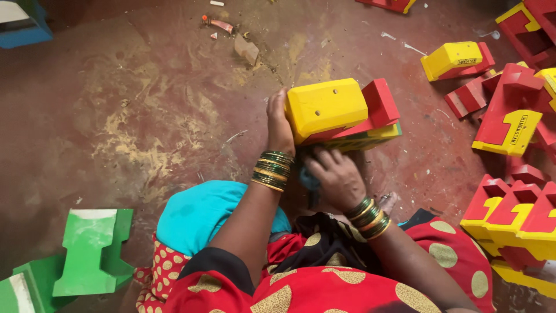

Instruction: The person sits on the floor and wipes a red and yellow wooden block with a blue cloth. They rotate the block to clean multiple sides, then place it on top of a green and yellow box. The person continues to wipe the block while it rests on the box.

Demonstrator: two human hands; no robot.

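Note:
A yellow and red painted wooden block (339, 111), with two small holes in its yellow face, stands on the reddish floor in front of me. My left hand (279, 124) grips its left side. My right hand (334, 174) presses against its lower near edge, fingers curled over a bit of blue cloth (308, 181). Both wrists wear green and gold bangles.
Several more red and yellow blocks (509, 119) lie piled along the right side. Green blocks (92, 249) lie at the lower left, a blue object (23, 23) at the top left. Scraps and sawdust litter the floor (145, 104) beyond.

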